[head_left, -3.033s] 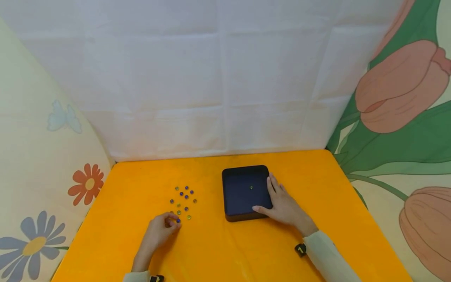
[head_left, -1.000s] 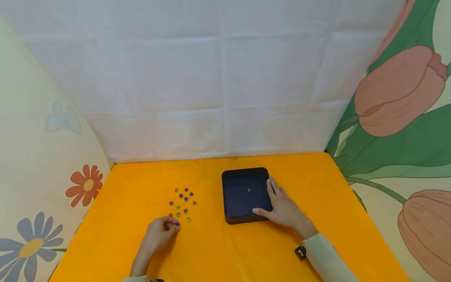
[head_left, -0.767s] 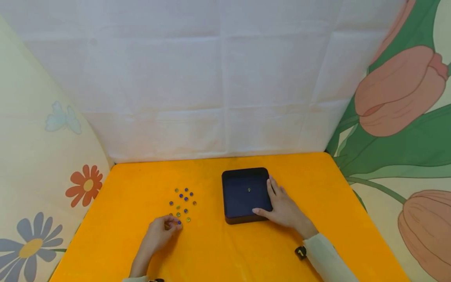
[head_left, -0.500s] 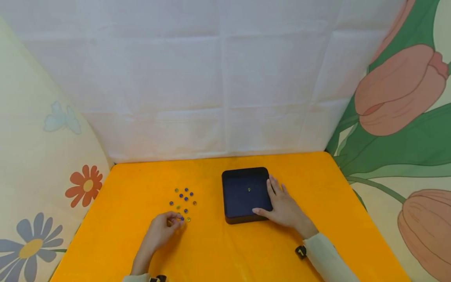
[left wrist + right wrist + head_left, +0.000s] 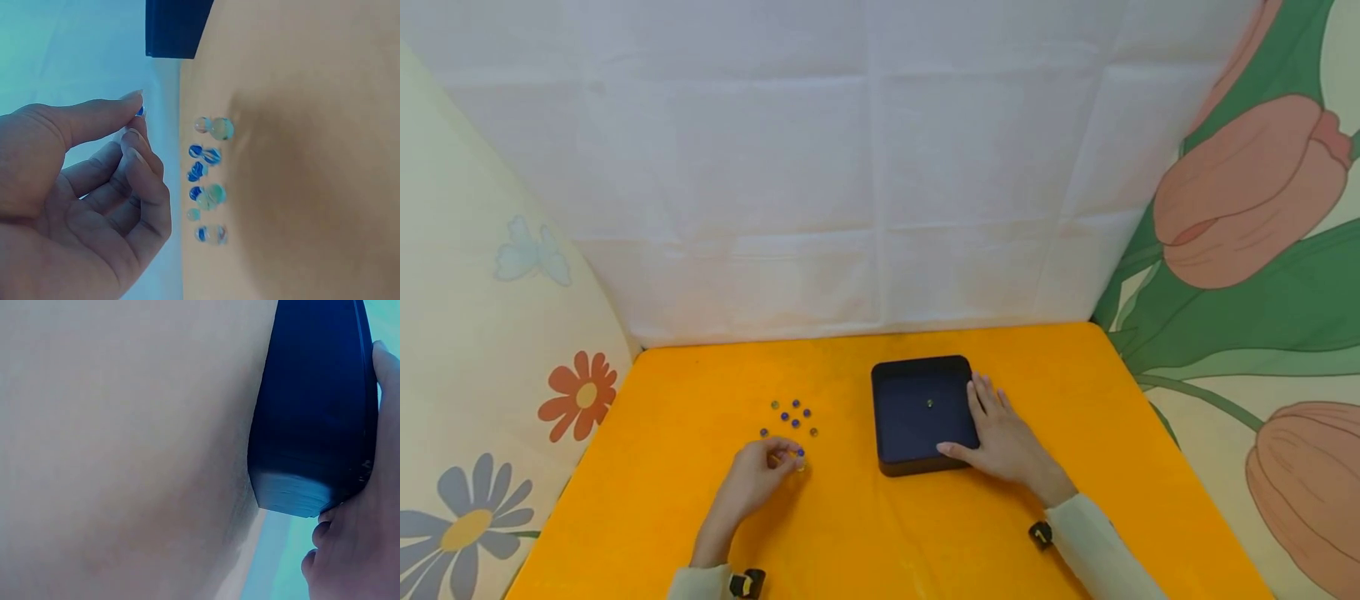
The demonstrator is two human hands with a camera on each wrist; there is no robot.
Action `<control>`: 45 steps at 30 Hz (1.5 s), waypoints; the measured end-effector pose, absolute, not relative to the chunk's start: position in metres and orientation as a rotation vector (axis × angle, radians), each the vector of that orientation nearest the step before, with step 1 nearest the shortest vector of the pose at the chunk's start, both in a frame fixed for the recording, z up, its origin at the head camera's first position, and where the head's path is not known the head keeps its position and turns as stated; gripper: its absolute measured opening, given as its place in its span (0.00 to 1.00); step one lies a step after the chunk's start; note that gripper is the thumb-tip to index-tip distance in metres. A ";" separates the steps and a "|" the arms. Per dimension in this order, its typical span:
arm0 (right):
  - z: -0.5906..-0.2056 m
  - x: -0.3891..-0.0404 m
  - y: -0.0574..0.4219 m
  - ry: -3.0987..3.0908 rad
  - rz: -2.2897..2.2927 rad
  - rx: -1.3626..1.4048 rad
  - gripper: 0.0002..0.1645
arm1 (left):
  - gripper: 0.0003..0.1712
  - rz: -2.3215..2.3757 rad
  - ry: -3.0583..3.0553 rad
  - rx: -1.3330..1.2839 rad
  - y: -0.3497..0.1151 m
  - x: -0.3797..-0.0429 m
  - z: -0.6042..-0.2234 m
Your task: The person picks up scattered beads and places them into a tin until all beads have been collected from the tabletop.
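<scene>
My left hand [image 5: 757,477] pinches a blue marble [image 5: 801,453] between thumb and forefinger. In the left wrist view that marble [image 5: 140,112] shows at the fingertips, raised over the table, with the other fingers loosely bent. Close below it in the head view lies a yellowish marble [image 5: 801,468]. My right hand [image 5: 1009,443] holds the near right corner of a square dark box [image 5: 917,470], thumb over the front rim and fingers along the right side. One greenish marble [image 5: 930,403] lies inside the box. The right wrist view shows the box's outer wall [image 5: 312,406] and my thumb on its rim.
Several blue, yellowish and amber marbles, among them a blue marble [image 5: 795,423], lie loose on the yellow tabletop [image 5: 865,533], left of the box. My left hand hides some of them in the head view. A white cloth [image 5: 760,167] hangs behind the table.
My left hand, pinching the blue marble, has moved up and to the right over the near marbles, now covering some of them. My right hand and the box have stayed in place.
</scene>
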State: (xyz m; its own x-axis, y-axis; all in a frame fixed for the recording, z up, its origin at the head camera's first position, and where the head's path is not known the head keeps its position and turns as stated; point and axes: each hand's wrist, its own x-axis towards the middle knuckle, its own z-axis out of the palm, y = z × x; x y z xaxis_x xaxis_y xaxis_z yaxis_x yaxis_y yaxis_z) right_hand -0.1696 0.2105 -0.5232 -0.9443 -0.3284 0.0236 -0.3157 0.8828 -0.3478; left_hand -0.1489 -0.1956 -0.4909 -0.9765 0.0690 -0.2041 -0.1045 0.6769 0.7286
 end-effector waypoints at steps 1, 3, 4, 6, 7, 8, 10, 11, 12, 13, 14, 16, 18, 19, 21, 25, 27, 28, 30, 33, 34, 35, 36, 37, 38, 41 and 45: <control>-0.523 -0.170 0.211 3.007 -0.542 -0.510 0.73 | 0.10 1.184 2.676 -0.021 -0.194 -0.150 -0.490; -0.524 -0.170 0.211 3.000 -0.522 -0.501 0.73 | 0.09 1.185 2.677 -0.013 -0.192 -0.152 -0.489; -0.524 -0.170 0.211 2.998 -0.514 -0.499 0.73 | 0.09 1.186 2.679 -0.005 -0.191 -0.153 -0.489; -0.525 -0.170 0.211 2.996 -0.512 -0.504 0.73 | 0.09 1.190 2.679 0.002 -0.189 -0.156 -0.487; -0.524 -0.170 0.211 2.996 -0.512 -0.506 0.73 | 0.09 1.196 2.677 0.010 -0.187 -0.157 -0.487; -0.524 -0.170 0.210 3.000 -0.517 -0.513 0.73 | 0.09 1.206 2.670 0.017 -0.186 -0.158 -0.486; -0.524 -0.170 0.210 3.011 -0.526 -0.521 0.73 | 0.09 1.231 2.657 0.033 -0.184 -0.160 -0.486; -0.524 -0.170 0.211 3.017 -0.535 -0.527 0.73 | 0.09 1.243 2.649 0.040 -0.182 -0.161 -0.486; -0.524 -0.170 0.211 3.020 -0.533 -0.525 0.73 | 0.09 1.252 2.644 0.047 -0.181 -0.162 -0.486; -0.524 -0.170 0.211 3.022 -0.533 -0.524 0.73 | 0.09 1.260 2.640 0.053 -0.179 -0.163 -0.487; -0.524 -0.169 0.211 3.022 -0.534 -0.520 0.73 | 0.09 1.262 2.640 0.059 -0.178 -0.164 -0.487; -0.524 -0.170 0.211 3.019 -0.538 -0.518 0.73 | 0.09 1.259 2.646 0.068 -0.174 -0.166 -0.487; -0.524 -0.170 0.211 3.013 -0.536 -0.517 0.73 | 0.09 1.252 2.652 0.078 -0.170 -0.169 -0.487; -0.524 -0.170 0.211 3.011 -0.539 -0.518 0.73 | 0.09 1.248 2.654 0.082 -0.168 -0.170 -0.486; -0.524 -0.170 0.211 3.010 -0.530 -0.517 0.73 | 0.09 1.247 2.654 0.091 -0.164 -0.174 -0.485; -0.523 -0.170 0.211 3.015 -0.517 -0.522 0.73 | 0.09 1.261 2.648 0.089 -0.156 -0.181 -0.482; -0.523 -0.170 0.211 3.017 -0.515 -0.523 0.73 | 0.09 1.267 2.647 0.088 -0.153 -0.184 -0.481; -0.523 -0.170 0.211 3.015 -0.519 -0.520 0.73 | 0.09 1.270 2.643 0.091 -0.152 -0.186 -0.481; -0.522 -0.169 0.211 3.007 -0.518 -0.509 0.73 | 0.08 1.276 2.638 0.103 -0.149 -0.189 -0.480; -0.522 -0.169 0.211 2.998 -0.525 -0.507 0.73 | 0.08 1.286 2.629 0.122 -0.145 -0.193 -0.480; -0.522 -0.169 0.211 2.993 -0.523 -0.500 0.73 | 0.08 1.289 2.624 0.126 -0.143 -0.194 -0.479; -0.522 -0.169 0.211 2.992 -0.521 -0.500 0.74 | 0.09 1.287 2.626 0.131 -0.142 -0.195 -0.479; -0.522 -0.169 0.211 2.991 -0.521 -0.500 0.74 | 0.09 1.288 2.625 0.134 -0.140 -0.197 -0.478; -0.522 -0.169 0.211 2.994 -0.523 -0.503 0.73 | 0.09 1.288 2.622 0.135 -0.139 -0.198 -0.478; -0.523 -0.169 0.211 2.994 -0.521 -0.502 0.74 | 0.09 1.287 2.619 0.135 -0.137 -0.199 -0.478; -0.524 -0.170 0.211 2.998 -0.528 -0.503 0.73 | 0.10 1.299 2.605 0.140 -0.133 -0.203 -0.476; -0.526 -0.170 0.211 3.004 -0.545 -0.501 0.73 | 0.10 1.305 2.594 0.157 -0.127 -0.209 -0.475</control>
